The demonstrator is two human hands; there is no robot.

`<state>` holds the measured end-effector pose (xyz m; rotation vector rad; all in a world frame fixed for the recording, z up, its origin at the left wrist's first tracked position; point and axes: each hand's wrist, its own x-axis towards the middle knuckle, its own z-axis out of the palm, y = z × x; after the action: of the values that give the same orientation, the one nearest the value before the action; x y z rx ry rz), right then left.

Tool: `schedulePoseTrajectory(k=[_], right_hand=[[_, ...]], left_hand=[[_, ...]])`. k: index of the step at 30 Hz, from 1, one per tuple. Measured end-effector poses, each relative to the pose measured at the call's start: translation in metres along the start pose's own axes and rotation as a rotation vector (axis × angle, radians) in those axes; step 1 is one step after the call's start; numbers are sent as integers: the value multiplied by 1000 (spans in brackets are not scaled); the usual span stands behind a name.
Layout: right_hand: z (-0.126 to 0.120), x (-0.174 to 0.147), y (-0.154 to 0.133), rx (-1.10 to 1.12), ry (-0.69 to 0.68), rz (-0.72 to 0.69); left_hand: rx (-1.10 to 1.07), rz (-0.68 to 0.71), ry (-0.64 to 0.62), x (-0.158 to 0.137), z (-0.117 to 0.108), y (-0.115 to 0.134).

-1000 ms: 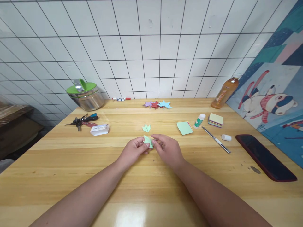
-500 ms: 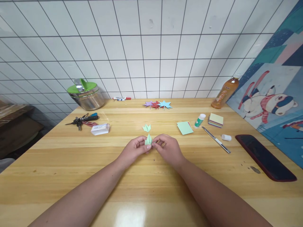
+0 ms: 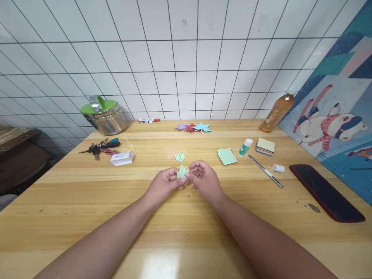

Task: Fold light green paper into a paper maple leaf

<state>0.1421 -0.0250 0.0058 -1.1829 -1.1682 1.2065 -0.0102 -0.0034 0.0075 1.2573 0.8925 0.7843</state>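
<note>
Paper (image 3: pixel 183 171), pale green and folded to points, held over the middle of the wooden tabletop (image 3: pixel 186 228). Left hand (image 3: pixel 162 186) narrow on its left and lower edge, thumb in front; right hand (image 3: pixel 207 182) pinching at its right edge, other fingers loosely curled. Just beyond, flat on the wood, second green folded piece (image 3: pixel 179 156). On glue stick (image 3: pixel 245 147), green label with a white mark too small to read; down amber bottle (image 3: pixel 277 113), pale lettering, illegible; on white box (image 3: pixel 122 158), printed label, blurred; along red-capped marker (image 3: pixel 148 120), tiny dark print.
</note>
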Motion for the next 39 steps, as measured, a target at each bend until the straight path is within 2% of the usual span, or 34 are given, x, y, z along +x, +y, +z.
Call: schedulePoseTrajectory(k=[5, 10, 16, 19, 22, 29, 36, 39], right_hand=[[0, 1, -2, 76, -30, 24], [-2, 3, 1, 54, -33, 72], [-2, 0, 3, -155, 49, -94], [-3, 0, 3, -98, 60, -185], [-3, 1, 3, -2, 65, -214], [-3, 2, 1, 125, 3, -157], [-5, 0, -1, 45, 7, 7], [-4, 0, 0, 16, -63, 54]], left_hand=[[-18, -3, 15, 0, 0, 1], [72, 32, 68, 1, 0, -2], [148, 95, 103, 0, 2, -3], [165, 124, 90, 0, 2, -3], [206, 153, 81, -1, 2, -2], [183, 136, 92, -1, 2, -2], [114, 80, 62, -1, 0, 1], [105, 68, 63, 0, -1, 1]])
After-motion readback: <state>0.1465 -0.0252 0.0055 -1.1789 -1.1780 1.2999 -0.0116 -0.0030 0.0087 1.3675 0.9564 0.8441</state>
